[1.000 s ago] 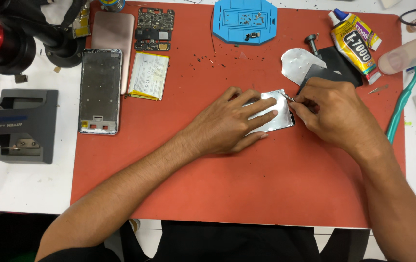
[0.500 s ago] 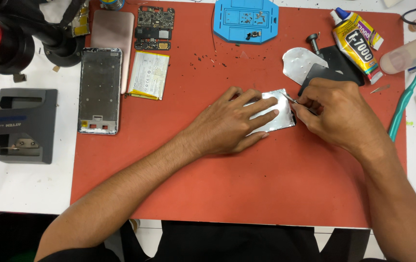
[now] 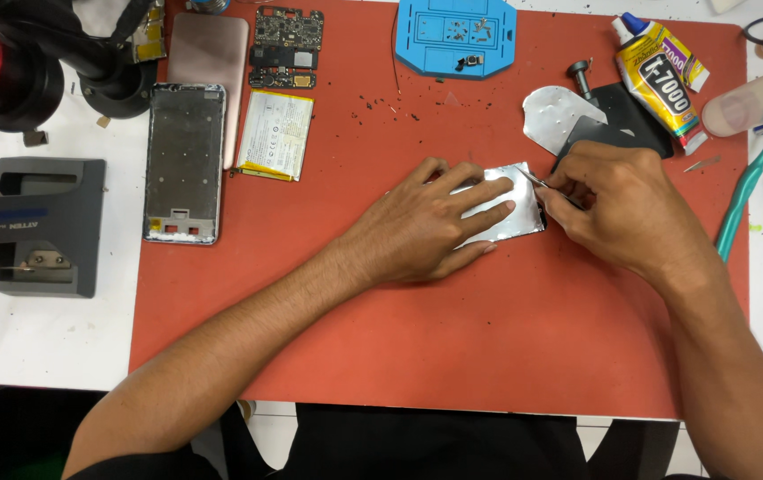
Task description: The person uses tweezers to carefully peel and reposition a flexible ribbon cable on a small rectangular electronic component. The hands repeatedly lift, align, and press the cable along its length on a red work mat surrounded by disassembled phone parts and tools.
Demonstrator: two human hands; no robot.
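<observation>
View from above of my bench, with the red work mat (image 3: 453,356) spread to keep small parts from rolling off. My left hand (image 3: 426,227) lies flat, fingers spread wide, pressing down on the shiny metal plate (image 3: 510,218) near the middle of the mat so that it cannot slide while its edge is worked. My right hand (image 3: 630,209) is closed in a narrow pinch around a thin metal tool (image 3: 537,180), whose tip meets the plate's upper right corner; the low angle suggests prying or scraping along that edge. Parts set aside are ranged along the far side, within reach but clear of my hands: the phone frame (image 3: 184,164), the battery (image 3: 277,135), the circuit board (image 3: 285,44), and the blue parts tray (image 3: 455,36) holding loose pieces. The glue tube (image 3: 659,73) lies at the right, just beyond the dark panel (image 3: 617,124).
</observation>
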